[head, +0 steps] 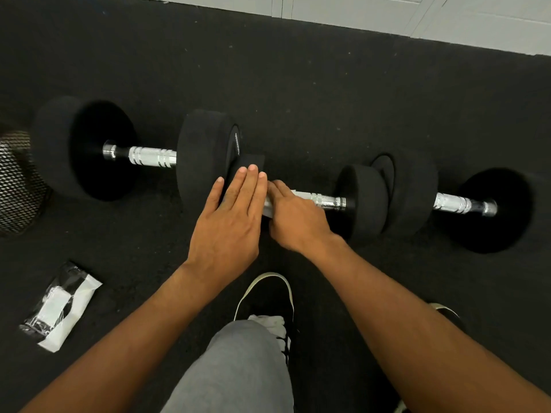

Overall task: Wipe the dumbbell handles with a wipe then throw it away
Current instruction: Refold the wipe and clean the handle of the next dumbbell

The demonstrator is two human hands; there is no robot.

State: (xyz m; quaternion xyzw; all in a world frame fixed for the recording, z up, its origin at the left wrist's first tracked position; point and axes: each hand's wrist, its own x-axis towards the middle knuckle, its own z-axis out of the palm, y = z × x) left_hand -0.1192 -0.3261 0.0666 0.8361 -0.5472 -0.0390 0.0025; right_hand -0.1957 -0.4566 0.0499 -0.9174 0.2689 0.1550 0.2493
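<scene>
Three black dumbbells lie in a row on the dark rubber floor. My right hand is closed around the chrome handle of the middle dumbbell, pressing a white wipe onto it; only a strip of the wipe shows at my fingers. My left hand lies flat, fingers straight, on that dumbbell's left head, holding nothing. The left dumbbell's handle and the right dumbbell's handle are bare and untouched.
A black and white wipe packet lies on the floor at the lower left. A black mesh bin stands at the left edge. My knee and shoe are below my hands. A white wall base runs along the top.
</scene>
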